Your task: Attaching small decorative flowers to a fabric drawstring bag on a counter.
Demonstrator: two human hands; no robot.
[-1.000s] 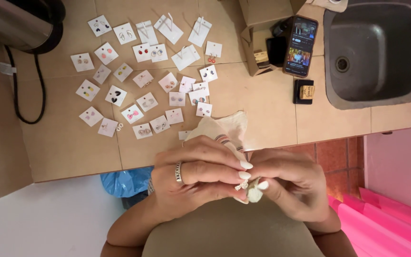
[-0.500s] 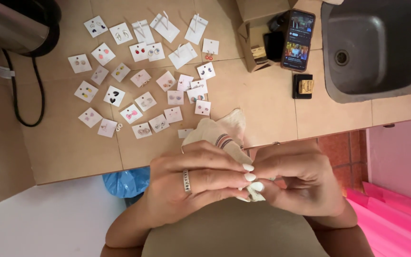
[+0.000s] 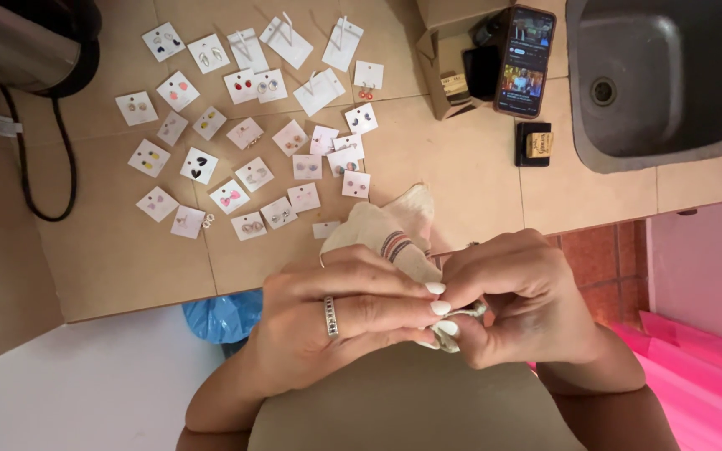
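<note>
Beyond my fingers lie white square earring cards (image 3: 254, 174), an upright dark phone (image 3: 525, 61), and a grey metal sink (image 3: 660, 79) farther right.

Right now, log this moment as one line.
left hand: pinching small pale item | right hand: gripping same item | cloth pouch: on counter behind hands | earring cards: spread on counter
</note>
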